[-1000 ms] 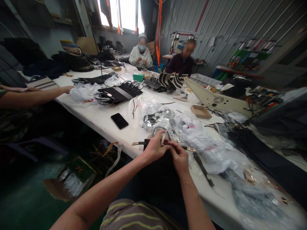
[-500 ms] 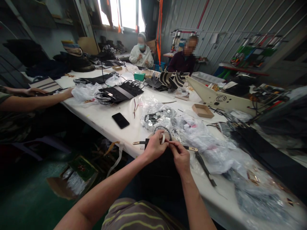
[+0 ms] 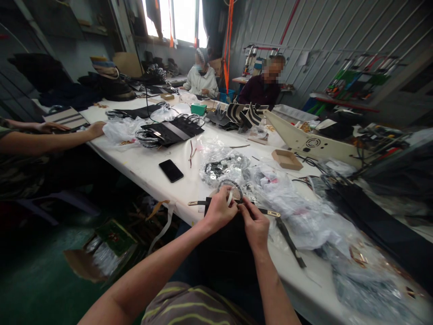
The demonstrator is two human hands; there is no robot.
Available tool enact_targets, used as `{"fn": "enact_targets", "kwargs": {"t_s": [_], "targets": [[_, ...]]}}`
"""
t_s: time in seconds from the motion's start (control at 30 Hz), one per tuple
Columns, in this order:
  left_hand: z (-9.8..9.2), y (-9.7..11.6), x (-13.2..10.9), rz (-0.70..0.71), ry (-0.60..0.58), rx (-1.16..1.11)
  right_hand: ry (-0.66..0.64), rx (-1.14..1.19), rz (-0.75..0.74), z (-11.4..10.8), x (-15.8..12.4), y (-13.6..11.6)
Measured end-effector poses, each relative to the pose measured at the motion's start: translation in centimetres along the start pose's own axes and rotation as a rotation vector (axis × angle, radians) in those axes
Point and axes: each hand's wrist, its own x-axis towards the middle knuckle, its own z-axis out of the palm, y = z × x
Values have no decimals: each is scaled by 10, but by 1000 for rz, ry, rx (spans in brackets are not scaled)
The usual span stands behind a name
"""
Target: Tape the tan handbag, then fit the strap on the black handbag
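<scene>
A black bag [image 3: 225, 248] stands upright at the table's front edge, its top edge under my fingers. My left hand [image 3: 221, 208] is closed on that top edge, with a small white loop [image 3: 230, 197] beside its fingers. Close by, my right hand [image 3: 254, 221] pinches at the same edge, fingertips nearly meeting the left ones; any small part between them is hidden. A dark curved handle [image 3: 241, 188] rises behind the fingers. From the bag's sides stick out a left strap [image 3: 196, 203] and a right strap [image 3: 270, 212], each with a gold-coloured metal end.
A phone [image 3: 171, 170] lies left of the hands. Plastic bags [image 3: 287, 207], a dark strip [image 3: 291, 243] and a cardboard tray [image 3: 287, 159] are to the right. Striped black bags [image 3: 172, 128] lie farther back. A co-worker's arm [image 3: 61, 140] reaches in from the left; two people sit across.
My fingers have shifted slightly at the bag's top edge, the right hand a little lower. Across the table, one person's hands have come down. The view has tilted slightly.
</scene>
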Motion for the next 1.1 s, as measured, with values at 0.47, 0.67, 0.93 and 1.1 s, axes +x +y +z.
{"fn": "enact_targets", "kwargs": {"t_s": [0.47, 0.67, 0.93, 1.1], "targets": [[-7, -9, -4, -27, -65, -72, -47, -11, 22, 1, 2, 4], [-6, -9, -5, -28, -63, -58, -100, -110, -55, 0, 2, -1], [-19, -5, -8, -118, -31, -91, 24, -239, -140, 0, -5, -5], [-26, -6, -10, -114, -58, -76, -107, -302, -245, 2, -7, -13]]}}
